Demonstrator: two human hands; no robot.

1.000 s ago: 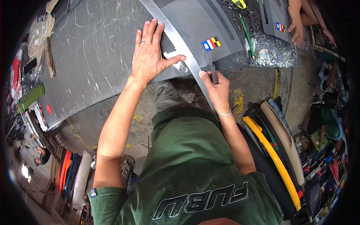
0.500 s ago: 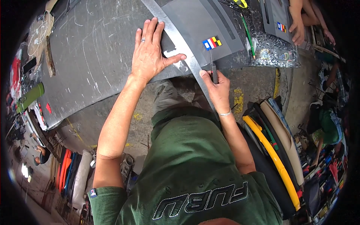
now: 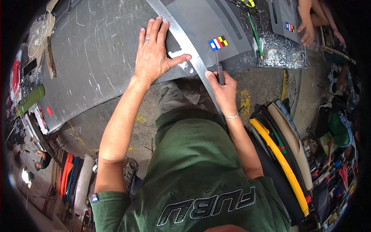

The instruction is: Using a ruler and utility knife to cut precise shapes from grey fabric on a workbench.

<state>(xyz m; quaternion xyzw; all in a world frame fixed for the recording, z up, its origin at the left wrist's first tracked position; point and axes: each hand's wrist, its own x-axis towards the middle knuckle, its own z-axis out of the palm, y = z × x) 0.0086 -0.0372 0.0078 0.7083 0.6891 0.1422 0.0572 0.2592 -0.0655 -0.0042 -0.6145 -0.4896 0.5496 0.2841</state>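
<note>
My left hand (image 3: 152, 60) lies flat with fingers spread, its fingertips and thumb against a long metal straightedge (image 3: 185, 45). The straightedge slants across the dark work table (image 3: 104, 50) and reaches past its near edge toward my body. In my right hand (image 3: 224, 89) is a utility knife (image 3: 220, 73) with a dark handle, its thin blade pointing away from me. That hand is at the near table edge, thumb by the straightedge. Just beyond the blade lies a grey sheet (image 3: 193, 23) bearing a colourful flag-like patch (image 3: 218, 43) and a dark strip.
A green pencil (image 3: 256, 36) and clear plastic (image 3: 278, 50) lie right of the sheet. Another person's hand (image 3: 307, 34) rests by a second patched sheet (image 3: 276, 19). Rolls of material, one yellow (image 3: 280, 162), stand at my right. A green roll (image 3: 31, 100) is at far left.
Almost nothing differs. Both hands, the knife and the straightedge keep their places, with only a slight shift of the whole view.
</note>
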